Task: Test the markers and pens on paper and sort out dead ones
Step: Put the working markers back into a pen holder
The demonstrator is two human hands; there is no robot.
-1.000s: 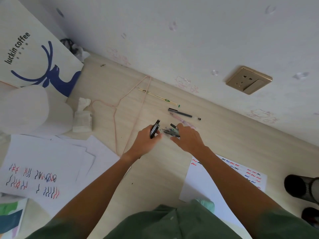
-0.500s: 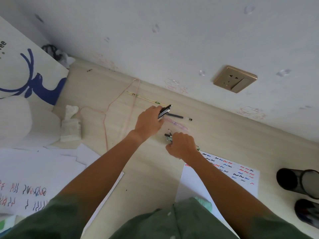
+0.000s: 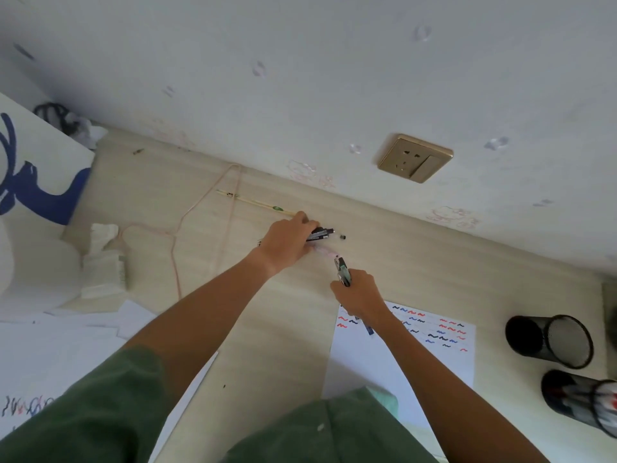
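Near the wall, left hand (image 3: 287, 240) gripping dark pens (image 3: 320, 234) pointing right, right hand (image 3: 359, 292) clutching pen bundle (image 3: 344, 272) pointing wallward

Both bare arms reach forward over the desk (image 3: 300, 329). The left hand (image 3: 287, 240) lies knuckles-up near the desk's far edge, fingers curled round dark pens (image 3: 320, 234). The right hand (image 3: 357, 294), nearer, grips a bundle of pens (image 3: 344, 272).
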